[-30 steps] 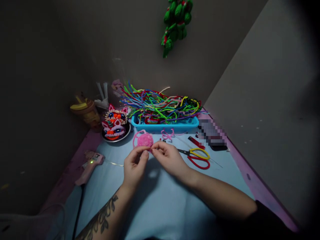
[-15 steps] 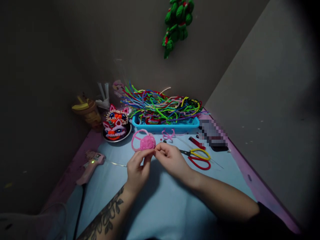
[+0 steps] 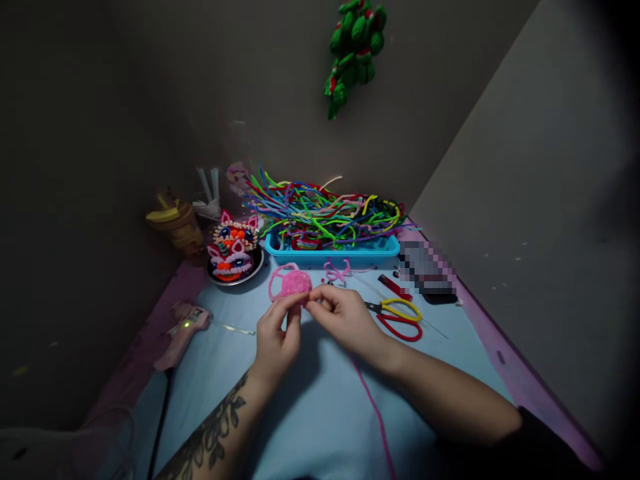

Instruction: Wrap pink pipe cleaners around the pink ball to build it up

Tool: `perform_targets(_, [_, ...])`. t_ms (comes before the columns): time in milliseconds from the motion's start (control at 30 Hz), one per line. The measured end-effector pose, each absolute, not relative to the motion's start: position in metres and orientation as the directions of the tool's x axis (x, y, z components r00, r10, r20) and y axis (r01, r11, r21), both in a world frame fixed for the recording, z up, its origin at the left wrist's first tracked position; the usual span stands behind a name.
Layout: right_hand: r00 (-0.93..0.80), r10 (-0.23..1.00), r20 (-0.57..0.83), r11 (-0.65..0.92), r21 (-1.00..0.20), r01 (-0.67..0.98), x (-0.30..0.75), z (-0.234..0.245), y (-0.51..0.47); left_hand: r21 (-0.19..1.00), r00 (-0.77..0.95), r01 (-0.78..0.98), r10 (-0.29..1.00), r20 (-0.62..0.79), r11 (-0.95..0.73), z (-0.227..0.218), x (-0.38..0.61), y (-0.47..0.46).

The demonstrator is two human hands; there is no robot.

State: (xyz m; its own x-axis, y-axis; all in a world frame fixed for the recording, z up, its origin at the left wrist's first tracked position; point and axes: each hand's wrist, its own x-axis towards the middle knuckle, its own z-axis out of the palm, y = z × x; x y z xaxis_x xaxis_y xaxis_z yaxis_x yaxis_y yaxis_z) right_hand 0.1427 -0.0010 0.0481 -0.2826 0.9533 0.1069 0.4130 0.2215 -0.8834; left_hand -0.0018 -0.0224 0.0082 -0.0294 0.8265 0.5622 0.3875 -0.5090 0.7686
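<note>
Both hands meet over the light blue table top (image 3: 310, 413). My left hand (image 3: 277, 337) pinches the lower edge of a pink pipe-cleaner ball (image 3: 295, 284) with a loose loop on its left. My right hand (image 3: 345, 319) pinches the same piece from the right. A long pink pipe cleaner (image 3: 373, 407) trails from under my right hand toward me across the table.
A blue tray (image 3: 333, 250) heaped with coloured pipe cleaners stands behind. Yellow and red scissors (image 3: 397, 313) lie to the right, a pink glue gun (image 3: 183, 325) to the left. A plate with pipe-cleaner figures (image 3: 233, 250) and a yellow-lidded cup (image 3: 173, 223) sit at back left.
The pink ball has turned slightly between the fingers, and a long pink strand now shows trailing toward me below my right hand.
</note>
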Motion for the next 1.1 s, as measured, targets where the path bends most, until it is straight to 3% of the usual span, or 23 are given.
perform_targets(100, [-0.338, 0.864, 0.373, 0.503, -0.607, 0.615, 0.145, 0.042, -0.001, 0.829, -0.031, 0.354, 0.881, 0.473, -0.432, 0.005, 0.000, -0.021])
perform_targets(200, [-0.512, 0.606, 0.609, 0.712, -0.129, 0.690, 0.149, 0.037, 0.004, 0.881, -0.044, 0.308, 0.920, 0.390, -0.359, 0.004, 0.002, -0.018])
perform_targets(267, [-0.631, 0.422, 0.651, 0.762, 0.122, 0.636, 0.152, 0.038, 0.009, 0.917, -0.043, 0.256, 0.944, 0.326, -0.305, 0.005, 0.002, -0.016])
perform_targets(333, [-0.707, 0.303, 0.639, 0.780, 0.260, 0.570, 0.155, 0.040, 0.014, 0.946, -0.020, 0.203, 0.965, 0.263, -0.253, 0.006, 0.003, -0.014])
perform_targets(533, [-0.765, 0.166, 0.622, 0.783, 0.389, 0.486, 0.160, 0.048, 0.021, 0.979, 0.027, 0.133, 0.988, 0.150, -0.152, 0.007, 0.001, -0.011])
perform_targets(833, [-0.727, 0.047, 0.685, 0.763, 0.444, 0.469, 0.163, 0.042, 0.026, 0.988, -0.032, -0.145, 0.999, 0.042, -0.046, 0.008, 0.002, -0.011])
perform_targets(1100, [-0.698, -0.059, 0.713, 0.771, 0.477, 0.422, 0.167, 0.036, 0.025, 0.980, -0.078, -0.199, 0.997, 0.006, -0.021, 0.012, 0.002, -0.018])
